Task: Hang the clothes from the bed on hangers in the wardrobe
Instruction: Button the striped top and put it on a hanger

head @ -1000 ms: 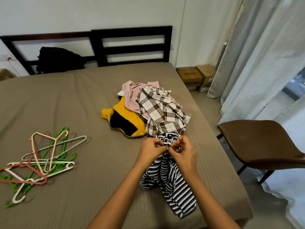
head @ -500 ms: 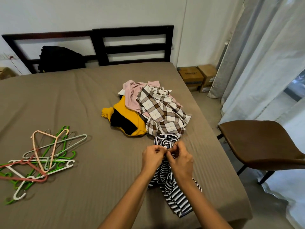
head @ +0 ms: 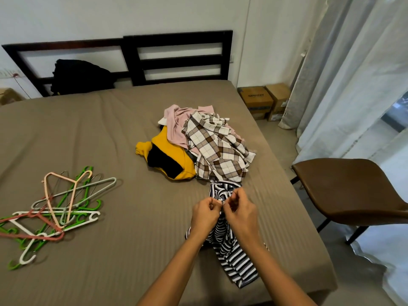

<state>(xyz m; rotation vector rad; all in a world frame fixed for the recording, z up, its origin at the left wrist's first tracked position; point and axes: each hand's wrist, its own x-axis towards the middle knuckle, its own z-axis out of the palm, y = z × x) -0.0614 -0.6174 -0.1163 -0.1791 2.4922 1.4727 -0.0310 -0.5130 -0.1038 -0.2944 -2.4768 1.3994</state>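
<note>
My left hand (head: 204, 214) and right hand (head: 240, 214) both pinch the striped top (head: 234, 257) near its collar, over the bed (head: 110, 133). Clothes pile (head: 198, 146) just beyond; hangers (head: 55, 208) well left.

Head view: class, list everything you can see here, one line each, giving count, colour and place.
bed: one, taupe sheet, centre
headboard: one, dark, against wall
black bundle: one, black, by headboard
hangers: tangled heap, green, white, pink, red, grey, bed's left
checked shirt: one, white-brown, atop clothes pile
pink garment: one, pink, under checked shirt
yellow garment: one, yellow-black, pile's left
striped garment: one, black-white, bed's near edge
cardboard boxes: two, brown, floor right of bed
chair: one, brown, right of bed
curtains: pale grey, far right
left hand: pinches striped garment's top
right hand: pinches it beside the left
</note>
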